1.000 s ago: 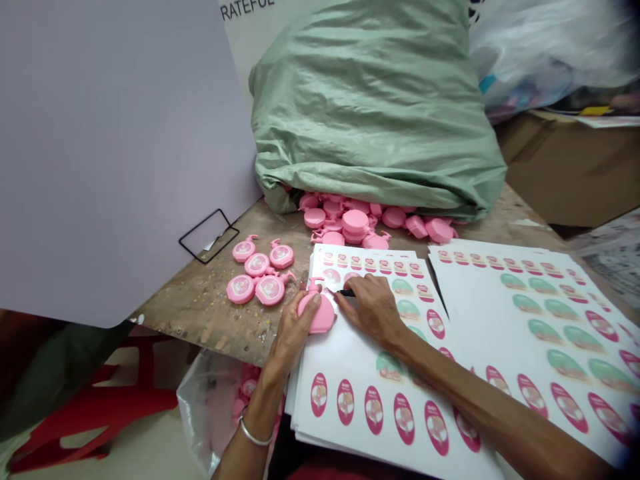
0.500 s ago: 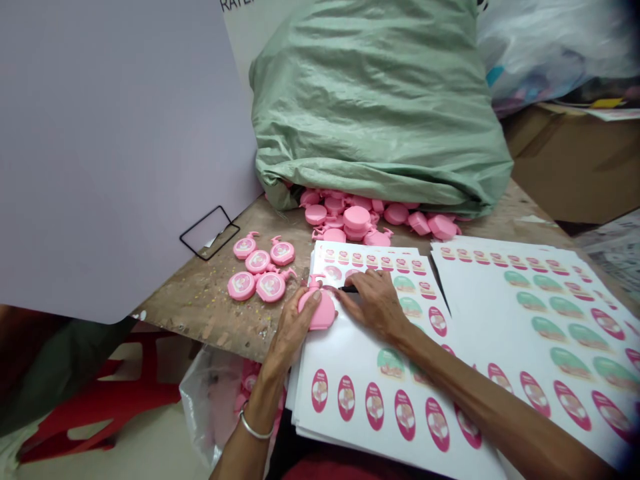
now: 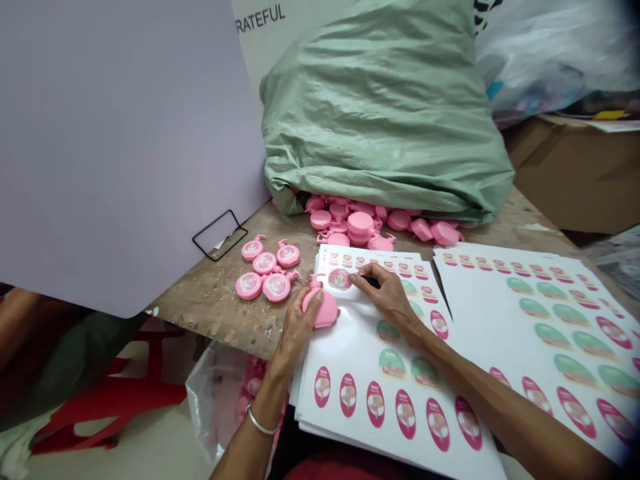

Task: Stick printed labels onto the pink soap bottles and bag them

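My left hand [image 3: 299, 321] grips a plain pink pump bottle [image 3: 321, 308] over the left edge of a sticker sheet [image 3: 345, 347]. Just above and right of that bottle, my right hand [image 3: 387, 293] pinches the edge of a round pink sticker [image 3: 340, 279], with a dark, thin tool tucked in its fingers. Several pink bottles with round labels [image 3: 277, 287] lie on the table to the left of the sheet. A second stack of sticker sheets [image 3: 480, 313] is at the right.
A big green sack [image 3: 385, 113] stands at the back, with unlabelled pink bottles [image 3: 360, 223] spilling out. A black wire frame [image 3: 220, 235] lies by a pale panel [image 3: 120, 147]. Below are a clear bag [image 3: 215, 393], a red stool [image 3: 115, 400] and part of another person [image 3: 17, 320].
My right hand has moved from beside the bottle up to the round sticker, now lifted at the hand. The dark tool points less toward the bottle. The view has shifted slightly.
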The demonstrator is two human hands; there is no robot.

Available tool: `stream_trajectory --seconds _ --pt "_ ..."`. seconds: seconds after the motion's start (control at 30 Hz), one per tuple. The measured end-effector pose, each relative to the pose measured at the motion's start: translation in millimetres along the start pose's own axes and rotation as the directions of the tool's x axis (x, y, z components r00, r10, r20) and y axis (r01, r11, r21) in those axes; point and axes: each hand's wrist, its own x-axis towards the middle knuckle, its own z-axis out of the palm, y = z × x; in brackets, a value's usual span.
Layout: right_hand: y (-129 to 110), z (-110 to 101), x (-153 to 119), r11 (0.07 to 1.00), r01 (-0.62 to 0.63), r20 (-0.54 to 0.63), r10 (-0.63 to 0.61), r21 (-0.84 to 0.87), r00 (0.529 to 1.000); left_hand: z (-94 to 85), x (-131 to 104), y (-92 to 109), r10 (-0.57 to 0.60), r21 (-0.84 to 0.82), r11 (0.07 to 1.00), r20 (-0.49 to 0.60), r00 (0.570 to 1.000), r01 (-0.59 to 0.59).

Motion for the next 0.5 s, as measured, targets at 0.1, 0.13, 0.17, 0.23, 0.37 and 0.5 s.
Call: stream_trajectory --seconds 0.1,0.13,0.17,0.23,0.37,0.5 --pt "-21 -10 -3 0.999 -0.010 0.063 0.008 0.038 0.998 3.3 -9 11 0.030 -0.036 0.999 0.027 0.999 -0.029" --pt "-30 -13 -6 0.999 -0.010 0.103 0.007 0.032 0.995 4.7 -13 16 0.012 -0.062 0.998 0.052 0.999 -0.008" --pt "-38 -15 -10 1.000 -0.006 0.151 0.003 0.021 0.989 6.3 -16 20 -0.018 -0.092 0.995 0.075 0.997 0.025" --pt "-54 -19 -17 1.000 0.018 0.251 -0.018 0.003 0.968 9.8 -22 27 -0.082 -0.147 0.984 0.111 0.990 0.098" --pt "-70 -22 -27 0.998 0.052 0.347 -0.041 -0.024 0.937 15.7 -29 31 -0.130 -0.166 0.974 0.137 0.982 0.152" --pt "-70 -22 -31 0.997 0.054 0.331 -0.032 -0.056 0.943 16.9 -31 29 -0.152 -0.163 0.971 0.139 0.978 0.174"
